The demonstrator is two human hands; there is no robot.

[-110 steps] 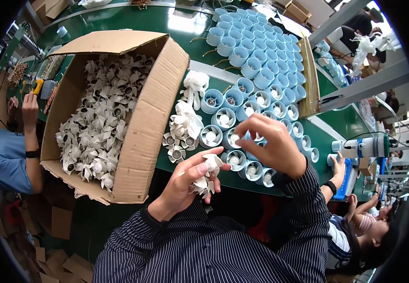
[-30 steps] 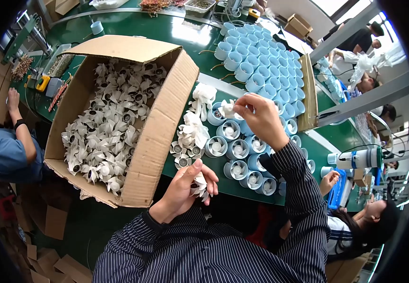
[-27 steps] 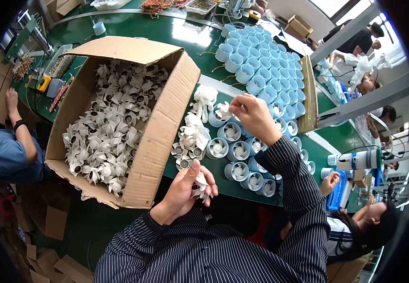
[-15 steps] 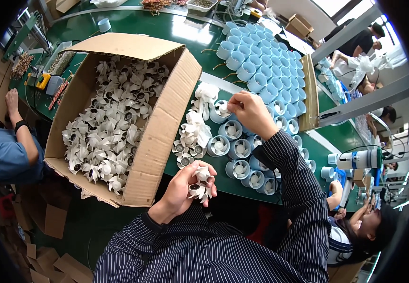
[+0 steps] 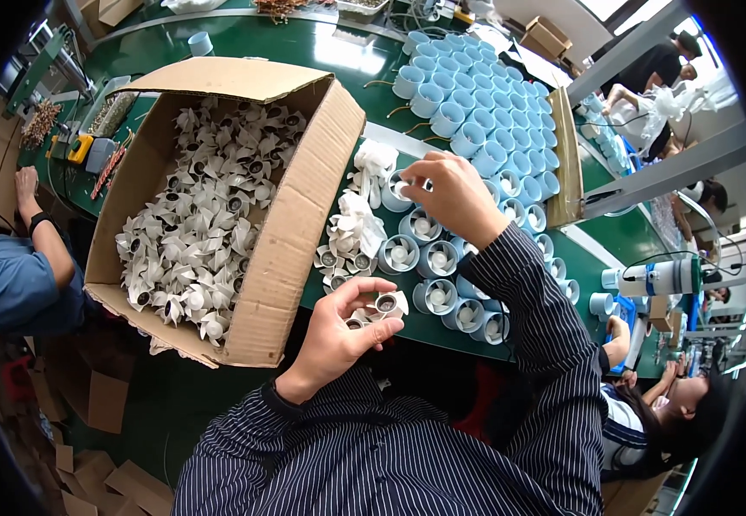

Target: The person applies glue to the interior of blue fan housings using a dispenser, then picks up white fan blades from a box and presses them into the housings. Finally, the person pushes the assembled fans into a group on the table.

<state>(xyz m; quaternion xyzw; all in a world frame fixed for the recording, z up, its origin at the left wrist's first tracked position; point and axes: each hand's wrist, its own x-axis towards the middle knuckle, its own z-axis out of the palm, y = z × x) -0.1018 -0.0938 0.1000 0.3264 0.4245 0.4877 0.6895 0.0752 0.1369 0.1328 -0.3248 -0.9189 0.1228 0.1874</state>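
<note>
My left hand is closed around white fan impellers, one with its dark-lined hub turned up between finger and thumb. My right hand reaches over a group of light blue round housings, its fingers pinched at a white impeller in the mouth of one blue housing. The fingers partly hide that impeller. Nearby blue housings hold white impellers. Between box and housings lie several loose impellers and crumpled white gloves or cloth.
An open cardboard box full of white impellers stands at left on the green table. Many blue housings stand in rows behind my right hand, with a wooden board alongside. Co-workers sit left and right.
The impellers in my left hand have been turned, and a hub opening now faces up. My right hand stays at the same housing, its fingers more curled.
</note>
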